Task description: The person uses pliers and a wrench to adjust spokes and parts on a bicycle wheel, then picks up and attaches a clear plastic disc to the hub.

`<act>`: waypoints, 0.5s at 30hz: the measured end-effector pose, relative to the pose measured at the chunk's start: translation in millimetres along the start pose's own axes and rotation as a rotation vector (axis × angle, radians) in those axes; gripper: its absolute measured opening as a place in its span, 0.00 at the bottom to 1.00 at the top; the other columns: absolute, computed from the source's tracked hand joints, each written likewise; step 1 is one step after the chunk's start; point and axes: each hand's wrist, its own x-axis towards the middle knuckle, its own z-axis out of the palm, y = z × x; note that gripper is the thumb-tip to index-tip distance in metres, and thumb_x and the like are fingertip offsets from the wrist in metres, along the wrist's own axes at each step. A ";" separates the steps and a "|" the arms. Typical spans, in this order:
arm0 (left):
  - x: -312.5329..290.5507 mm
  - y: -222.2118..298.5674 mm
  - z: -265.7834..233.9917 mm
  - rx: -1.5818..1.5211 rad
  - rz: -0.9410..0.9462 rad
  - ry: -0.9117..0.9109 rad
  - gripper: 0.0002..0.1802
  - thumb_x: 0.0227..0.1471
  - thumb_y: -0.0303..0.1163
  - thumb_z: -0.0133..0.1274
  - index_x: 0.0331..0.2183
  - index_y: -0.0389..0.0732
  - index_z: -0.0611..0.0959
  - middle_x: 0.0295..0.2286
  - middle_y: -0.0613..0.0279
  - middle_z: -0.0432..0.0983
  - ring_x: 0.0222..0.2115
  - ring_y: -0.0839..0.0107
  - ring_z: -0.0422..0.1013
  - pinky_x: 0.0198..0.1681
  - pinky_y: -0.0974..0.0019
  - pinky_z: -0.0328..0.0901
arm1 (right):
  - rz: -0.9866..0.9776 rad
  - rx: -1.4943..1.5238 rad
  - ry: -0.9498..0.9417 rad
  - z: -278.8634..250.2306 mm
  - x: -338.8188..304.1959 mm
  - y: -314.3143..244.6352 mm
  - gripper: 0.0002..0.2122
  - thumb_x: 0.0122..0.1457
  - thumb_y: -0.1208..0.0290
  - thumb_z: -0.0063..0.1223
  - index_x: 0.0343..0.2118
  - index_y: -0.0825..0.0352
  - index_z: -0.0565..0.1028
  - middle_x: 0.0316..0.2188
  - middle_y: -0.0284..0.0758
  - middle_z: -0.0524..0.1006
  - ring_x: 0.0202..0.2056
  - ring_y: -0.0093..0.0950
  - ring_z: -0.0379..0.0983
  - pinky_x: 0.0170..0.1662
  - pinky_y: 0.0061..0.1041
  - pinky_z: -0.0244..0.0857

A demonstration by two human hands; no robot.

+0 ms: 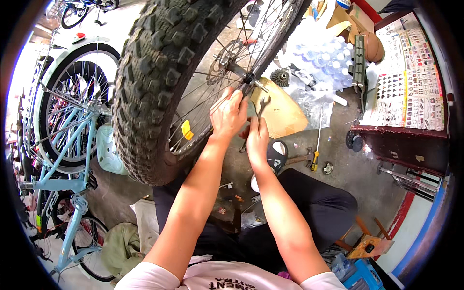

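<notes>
A bicycle wheel with a thick, knobbly tyre [145,96] stands tilted before me, its spokes and hub [238,70] facing my hands. My left hand [229,113] is closed just below the hub, against the spokes; whatever its fingers grip is hidden. In my right hand [257,140] is a wrench [263,105], its open jaw pointing up, close to the axle end [261,86]. Behind the wrench lies a piece of yellow-brown cardboard [287,116] on the floor. Beyond it sits a dark cassette of sprockets [279,77].
A screwdriver [315,159] and a hammer [297,159] lie on the floor right of my sandalled foot [276,157]. Wrapped plastic bottles [324,58] stand farther back. At right is a dark red cabinet [401,145]; a light blue bicycle [63,183] stands at left.
</notes>
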 end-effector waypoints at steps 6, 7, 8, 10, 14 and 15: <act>0.8 5.3 2.2 0.002 -0.018 -0.038 0.10 0.54 0.33 0.58 0.26 0.42 0.74 0.28 0.52 0.75 0.28 0.46 0.73 0.30 0.49 0.68 | 0.257 -0.303 0.011 -30.3 -13.5 145.4 0.14 0.67 0.62 0.49 0.32 0.70 0.72 0.21 0.37 0.75 0.20 0.26 0.73 0.25 0.26 0.66; 3.3 8.9 3.3 -0.005 -0.013 -0.037 0.10 0.54 0.33 0.58 0.26 0.42 0.74 0.28 0.52 0.75 0.28 0.46 0.73 0.30 0.49 0.68 | 0.198 -0.408 0.015 -42.3 -11.0 192.5 0.11 0.67 0.65 0.50 0.33 0.69 0.72 0.22 0.36 0.75 0.20 0.27 0.73 0.24 0.26 0.66; 0.8 -1.0 -3.5 0.009 -0.016 -0.041 0.10 0.54 0.34 0.58 0.27 0.43 0.74 0.29 0.52 0.75 0.28 0.46 0.73 0.30 0.49 0.68 | 0.390 -0.281 -0.058 -29.7 -26.9 185.2 0.11 0.66 0.65 0.50 0.34 0.69 0.72 0.23 0.36 0.75 0.21 0.26 0.73 0.25 0.27 0.67; 1.8 -1.7 -3.7 0.006 -0.007 -0.053 0.10 0.54 0.34 0.58 0.27 0.43 0.74 0.30 0.52 0.74 0.28 0.46 0.73 0.30 0.48 0.67 | 0.579 -0.149 -0.109 -29.7 -41.2 183.7 0.10 0.66 0.65 0.51 0.34 0.69 0.73 0.24 0.36 0.76 0.22 0.26 0.73 0.26 0.27 0.67; 4.0 3.9 -0.1 0.002 -0.007 -0.079 0.10 0.55 0.34 0.58 0.28 0.43 0.75 0.31 0.52 0.74 0.28 0.46 0.73 0.30 0.49 0.67 | 0.691 -0.132 -0.086 -44.1 -53.5 197.9 0.14 0.64 0.61 0.54 0.36 0.71 0.74 0.28 0.38 0.78 0.30 0.30 0.76 0.34 0.31 0.68; 5.6 4.8 0.1 0.014 -0.018 -0.084 0.10 0.55 0.35 0.58 0.28 0.43 0.75 0.32 0.52 0.75 0.29 0.46 0.73 0.30 0.49 0.68 | 0.707 -0.224 -0.103 -46.5 -52.2 198.2 0.18 0.62 0.58 0.55 0.39 0.74 0.76 0.30 0.41 0.79 0.36 0.34 0.78 0.40 0.36 0.69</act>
